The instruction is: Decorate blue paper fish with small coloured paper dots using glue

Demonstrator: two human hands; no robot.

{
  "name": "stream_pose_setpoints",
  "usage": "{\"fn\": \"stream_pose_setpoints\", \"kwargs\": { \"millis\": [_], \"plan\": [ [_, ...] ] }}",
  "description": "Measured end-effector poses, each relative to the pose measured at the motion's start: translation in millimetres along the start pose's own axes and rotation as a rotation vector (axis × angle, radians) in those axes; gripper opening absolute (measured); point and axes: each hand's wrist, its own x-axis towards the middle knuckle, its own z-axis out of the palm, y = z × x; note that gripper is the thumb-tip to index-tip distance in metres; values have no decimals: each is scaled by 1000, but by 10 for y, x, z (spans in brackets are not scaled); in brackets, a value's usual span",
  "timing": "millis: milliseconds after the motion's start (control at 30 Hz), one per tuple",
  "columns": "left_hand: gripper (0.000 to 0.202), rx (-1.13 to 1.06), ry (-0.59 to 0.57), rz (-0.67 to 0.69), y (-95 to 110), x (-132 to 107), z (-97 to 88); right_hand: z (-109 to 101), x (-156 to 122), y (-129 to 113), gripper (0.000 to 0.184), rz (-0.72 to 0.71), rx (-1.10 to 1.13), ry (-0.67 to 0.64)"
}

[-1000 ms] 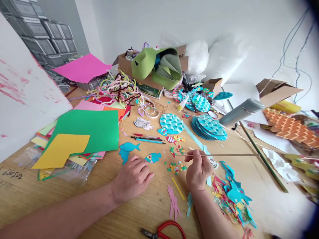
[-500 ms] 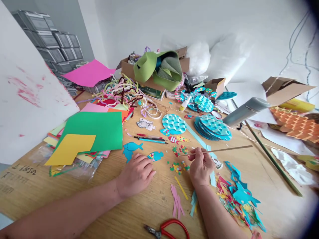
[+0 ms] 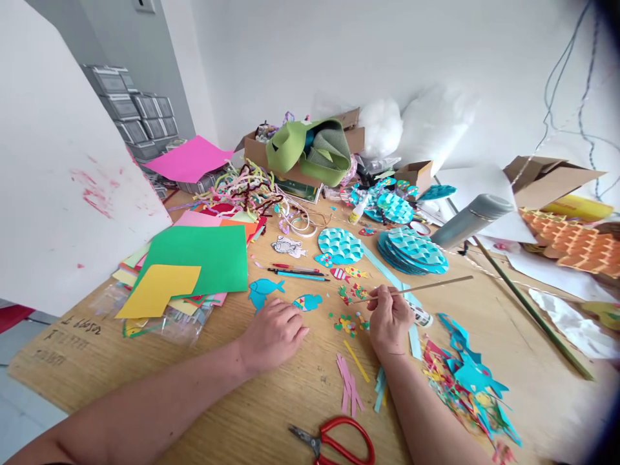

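Note:
My right hand (image 3: 391, 321) is closed in a pinch around a thin wooden stick (image 3: 436, 284), whose left end points at small coloured paper bits (image 3: 351, 294). Round paper dots (image 3: 352, 324) lie just below that end. Palm down, my left hand (image 3: 277, 329) rests on the table with fingers loosely bent and nothing seen in them. Beside its fingers is a blue paper fish with coloured triangles (image 3: 308, 302). A plain blue paper fish (image 3: 266, 288) lies just above the hand, its lower part near the knuckles.
Red-handled scissors (image 3: 339, 442) lie at the front edge. Green paper (image 3: 198, 255) tops a stack on the left. Woven blue discs (image 3: 411, 248) are piled behind my right hand, near a grey bottle (image 3: 475, 219). Paper scraps (image 3: 465, 381) lie at right; pencils (image 3: 298, 274) lie mid-table.
The view has shifted slightly, so the table's left corner shows more. Both hands stay about where they were; the stick in my right hand has turned slightly.

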Motion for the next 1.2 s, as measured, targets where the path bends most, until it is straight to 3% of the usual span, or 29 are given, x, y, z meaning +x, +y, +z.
{"fn": "stream_pose_setpoints", "kwargs": {
  "millis": [533, 867, 1200],
  "plan": [
    [10, 16, 0, -5, -15, 31, -30, -23, 19, 22, 40, 48, 31, 4],
    [10, 49, -36, -21, -16, 8, -19, -12, 43, 115, 42, -25, -23, 19],
    [11, 58, -51, -47, -27, -11, -2, 18, 45, 53, 35, -87, -11, -104]
  ]
}}
